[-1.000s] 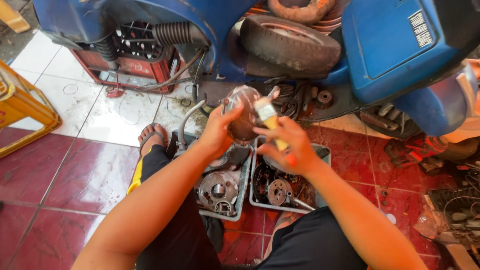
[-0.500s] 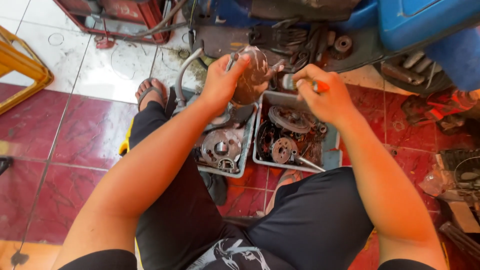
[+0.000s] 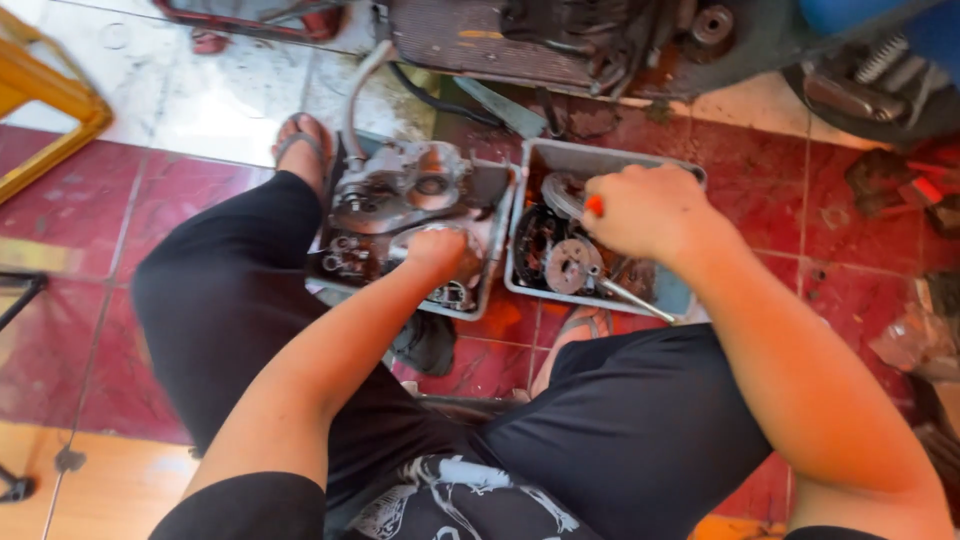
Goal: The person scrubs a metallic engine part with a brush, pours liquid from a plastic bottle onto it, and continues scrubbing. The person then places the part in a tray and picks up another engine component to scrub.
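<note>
My left hand (image 3: pixel 438 255) is closed on a round grey metal engine cover (image 3: pixel 478 238), which is low over the left grey tray (image 3: pixel 497 262) of greasy engine parts. My right hand (image 3: pixel 645 210) is a fist over the right grey tray (image 3: pixel 625 153). It grips a small tool with an orange end (image 3: pixel 594 205); the rest of the tool is hidden in the fist. In that tray lie a round gear (image 3: pixel 572 265) and a long metal wrench (image 3: pixel 632 298). Both trays sit on the floor between my knees.
The underside of a blue scooter (image 3: pixel 560 40) spans the top edge. A yellow frame (image 3: pixel 55 100) stands at far left. My sandalled foot (image 3: pixel 300 145) rests beside the left tray. Loose parts and rags (image 3: pixel 915 190) clutter the red tiles at right.
Both hands came down from the scooter's underside to the trays. The left hand lowered the metal cover into the left tray, and the right hand moved over the right tray.
</note>
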